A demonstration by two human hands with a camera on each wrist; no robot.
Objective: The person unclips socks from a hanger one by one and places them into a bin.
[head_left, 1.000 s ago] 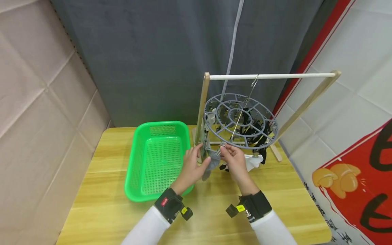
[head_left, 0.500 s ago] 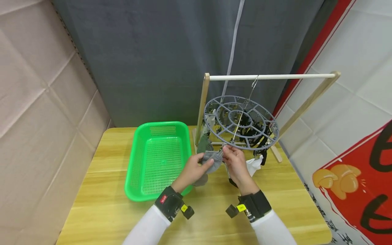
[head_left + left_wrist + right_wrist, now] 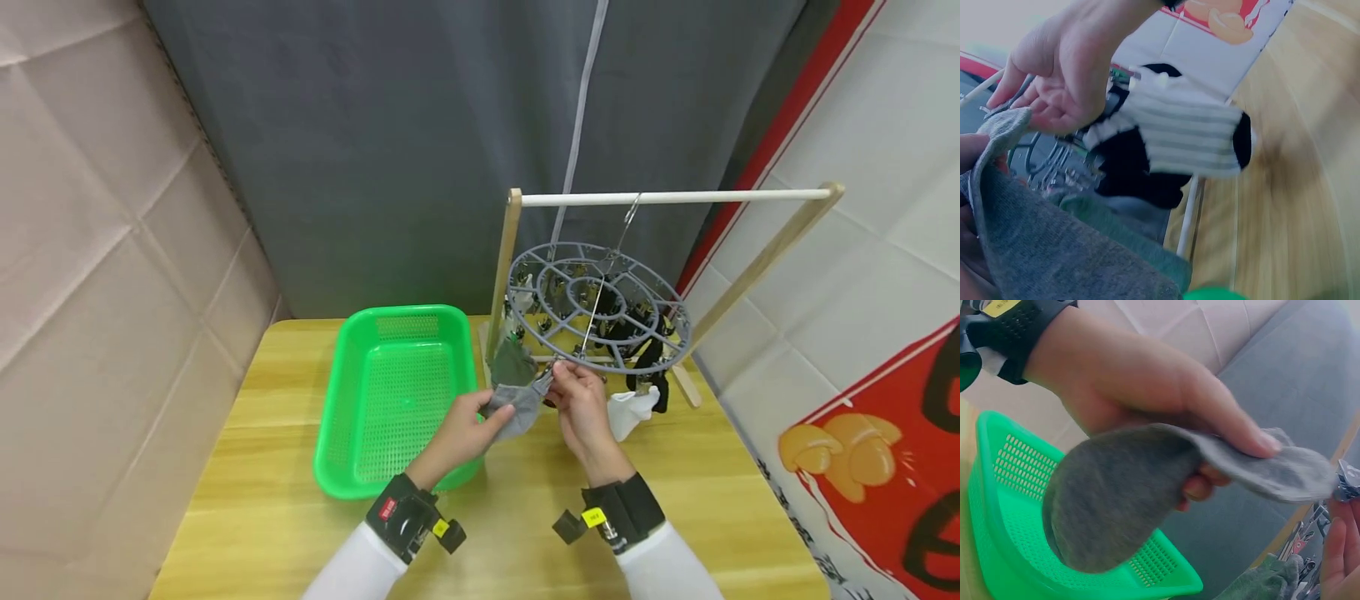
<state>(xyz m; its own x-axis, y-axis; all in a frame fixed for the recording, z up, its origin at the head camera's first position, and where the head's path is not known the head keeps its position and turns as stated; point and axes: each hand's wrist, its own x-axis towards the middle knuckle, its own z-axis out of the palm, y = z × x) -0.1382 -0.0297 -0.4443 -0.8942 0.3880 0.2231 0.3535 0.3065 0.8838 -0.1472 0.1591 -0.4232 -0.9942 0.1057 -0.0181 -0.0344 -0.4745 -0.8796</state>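
Note:
A grey sock is pinched in my left hand, between thumb and fingers at its edge. In the right wrist view the sock droops from that hand in a rounded fold. My right hand pinches a small metal clip near the front rim of the round grey drying hanger; the sock's other end reaches this clip. Beside the grey sock hangs a green sock. A striped sock with a black toe and dark socks hang behind my right hand.
A green plastic basket stands at left on the wooden table. The hanger hooks over the white bar of a wooden-legged stand. White cloth and black socks hang on its right side. A grey curtain is behind.
The grey sock has been drawn leftward and stretched out between the hands, opening a gap from the green sock beside it. The right hand stays at the hanger's front rim. The head view has shifted slightly.

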